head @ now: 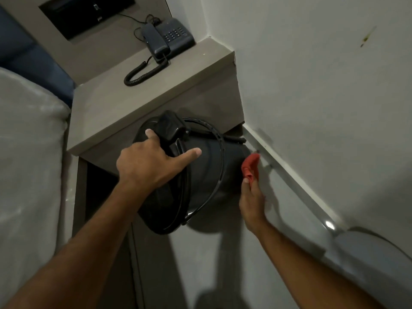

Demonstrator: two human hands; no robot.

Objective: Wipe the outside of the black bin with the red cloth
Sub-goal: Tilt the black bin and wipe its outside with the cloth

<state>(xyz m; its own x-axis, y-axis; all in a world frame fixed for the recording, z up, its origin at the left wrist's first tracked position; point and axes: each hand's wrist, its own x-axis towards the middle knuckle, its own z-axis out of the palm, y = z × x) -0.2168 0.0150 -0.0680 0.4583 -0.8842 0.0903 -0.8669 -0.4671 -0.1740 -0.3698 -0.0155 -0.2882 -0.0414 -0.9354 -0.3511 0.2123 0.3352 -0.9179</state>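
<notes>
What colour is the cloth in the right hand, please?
Red cloth, seen in the head view.

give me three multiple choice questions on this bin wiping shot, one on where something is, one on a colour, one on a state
1. Where does the telephone sit?
A. on the grey bedside unit
B. on the floor
C. inside the bin

2. What colour is the cloth?
A. blue
B. red
C. white

3. How is the black bin placed?
A. upright on the floor
B. tilted, gripped at the rim by the left hand
C. upside down on the bed

Answers:
1 A, it rests on the bedside unit top near the wall corner.
2 B, the right hand presses a red cloth to the bin's side.
3 B, the left hand holds the rim, the opening turned towards the camera.
</notes>
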